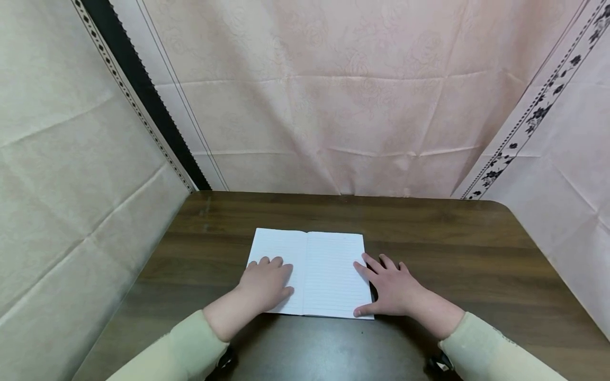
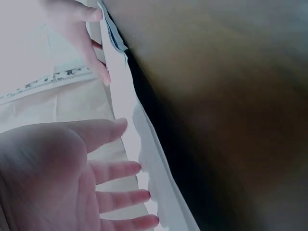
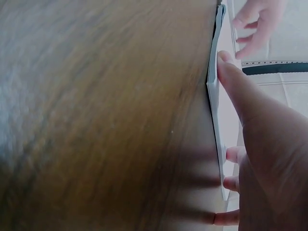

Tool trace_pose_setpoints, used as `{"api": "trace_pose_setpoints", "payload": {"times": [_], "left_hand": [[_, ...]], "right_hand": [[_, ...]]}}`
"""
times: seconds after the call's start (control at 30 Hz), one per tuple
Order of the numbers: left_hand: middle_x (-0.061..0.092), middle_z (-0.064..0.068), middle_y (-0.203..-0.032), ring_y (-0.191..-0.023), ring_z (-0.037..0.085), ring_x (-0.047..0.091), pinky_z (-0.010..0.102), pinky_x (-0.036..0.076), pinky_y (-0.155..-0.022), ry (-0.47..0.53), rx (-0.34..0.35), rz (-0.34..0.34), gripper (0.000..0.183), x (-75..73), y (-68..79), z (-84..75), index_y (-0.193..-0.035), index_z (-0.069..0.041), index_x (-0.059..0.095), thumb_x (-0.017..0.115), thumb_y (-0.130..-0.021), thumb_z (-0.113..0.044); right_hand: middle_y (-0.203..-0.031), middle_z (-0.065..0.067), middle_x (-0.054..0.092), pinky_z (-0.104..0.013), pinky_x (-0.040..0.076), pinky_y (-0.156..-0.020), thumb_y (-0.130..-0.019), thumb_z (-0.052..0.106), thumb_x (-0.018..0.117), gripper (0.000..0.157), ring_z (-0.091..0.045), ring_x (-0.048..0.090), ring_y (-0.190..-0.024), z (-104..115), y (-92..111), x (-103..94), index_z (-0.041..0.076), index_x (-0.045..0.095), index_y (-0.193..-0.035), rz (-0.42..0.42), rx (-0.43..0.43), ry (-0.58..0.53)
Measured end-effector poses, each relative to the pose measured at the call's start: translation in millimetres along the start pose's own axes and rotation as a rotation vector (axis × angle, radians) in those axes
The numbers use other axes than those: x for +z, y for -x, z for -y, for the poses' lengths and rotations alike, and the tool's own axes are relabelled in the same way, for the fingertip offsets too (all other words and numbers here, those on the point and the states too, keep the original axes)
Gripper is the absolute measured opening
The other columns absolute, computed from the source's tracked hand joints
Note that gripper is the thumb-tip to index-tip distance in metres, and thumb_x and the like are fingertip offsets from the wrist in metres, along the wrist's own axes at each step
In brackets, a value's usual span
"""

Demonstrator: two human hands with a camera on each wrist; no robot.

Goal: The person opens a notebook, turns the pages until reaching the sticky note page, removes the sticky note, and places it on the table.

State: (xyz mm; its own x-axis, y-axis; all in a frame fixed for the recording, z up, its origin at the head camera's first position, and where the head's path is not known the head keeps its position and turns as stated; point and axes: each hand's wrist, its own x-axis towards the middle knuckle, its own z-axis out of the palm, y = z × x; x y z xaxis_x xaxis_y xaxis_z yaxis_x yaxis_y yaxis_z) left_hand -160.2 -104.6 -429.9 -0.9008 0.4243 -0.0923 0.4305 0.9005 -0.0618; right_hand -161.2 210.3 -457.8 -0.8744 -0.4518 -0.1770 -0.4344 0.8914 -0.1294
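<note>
Between and partly beneath our bare left hand (image 1: 265, 283) and bare right hand (image 1: 394, 289), both with fingers extended, we count one open white ruled-paper notebook (image 1: 329, 272), two pages showing, on one brown wood-grain table (image 1: 443, 238).

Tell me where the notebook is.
In the head view, the notebook lies open on the table, below centre, with the left hand on its left half and the right hand at its right edge.
</note>
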Motion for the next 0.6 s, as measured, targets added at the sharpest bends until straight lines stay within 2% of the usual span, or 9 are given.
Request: {"api": "trace_pose_setpoints", "payload": {"times": [0.13, 0.27, 0.4, 0.6], "left_hand": [[0.055, 0.014, -0.136, -0.119, 0.039, 0.052, 0.063, 0.044, -0.09, 0.092, -0.053, 0.044, 0.063, -0.2, -11.7, -9.7, -0.138, -0.014, 0.057, 0.064, -0.091, -0.054], [0.039, 0.016, -0.153, -0.138, 0.044, 0.035, 0.075, 0.033, -0.096, 0.16, -0.111, 0.09, 0.073, 2.3, -22.1, -14.0, -0.148, -0.016, 0.047, 0.059, -0.091, -0.061], [0.027, 0.012, -0.161, -0.145, 0.043, 0.024, 0.077, 0.029, -0.098, 0.177, -0.151, 0.139, 0.079, 3.1, -28.6, -14.8, -0.153, -0.02, 0.04, 0.054, -0.091, -0.066], [0.023, 0.012, -0.163, -0.146, 0.044, 0.021, 0.077, 0.029, -0.097, 0.219, -0.183, 0.193, 0.082, 2.2, -32.4, -14.7, -0.156, -0.023, 0.034, 0.051, -0.09, -0.069]], "right_hand": [[-0.163, -0.007, 0.025, -0.074, 0.029, -0.1, -0.067, 0.092, 0.053, 0.114, -0.046, 0.028, -0.142, 1, 0, -0.9, 0.025, 0.031, -0.157, 0.005, 0.003, -0.002], [-0.162, -0.007, 0.025, -0.074, 0.029, -0.1, -0.066, 0.092, 0.052, 0.114, -0.046, 0.027, -0.142, 1, 0, -1.1, 0.025, 0.031, -0.157, 0.009, 0.006, 0.0], [-0.162, -0.007, 0.026, -0.074, 0.029, -0.1, -0.065, 0.093, 0.052, 0.115, -0.046, 0.028, -0.142, 1, 0, -1.3, 0.026, 0.032, -0.157, 0.012, 0.008, 0.003], [-0.162, -0.008, 0.027, -0.074, 0.03, -0.1, -0.066, 0.093, 0.052, 0.115, -0.046, 0.029, -0.141, 1, -1, -1.9, 0.025, 0.033, -0.156, 0.01, 0.004, 0.009]]}}
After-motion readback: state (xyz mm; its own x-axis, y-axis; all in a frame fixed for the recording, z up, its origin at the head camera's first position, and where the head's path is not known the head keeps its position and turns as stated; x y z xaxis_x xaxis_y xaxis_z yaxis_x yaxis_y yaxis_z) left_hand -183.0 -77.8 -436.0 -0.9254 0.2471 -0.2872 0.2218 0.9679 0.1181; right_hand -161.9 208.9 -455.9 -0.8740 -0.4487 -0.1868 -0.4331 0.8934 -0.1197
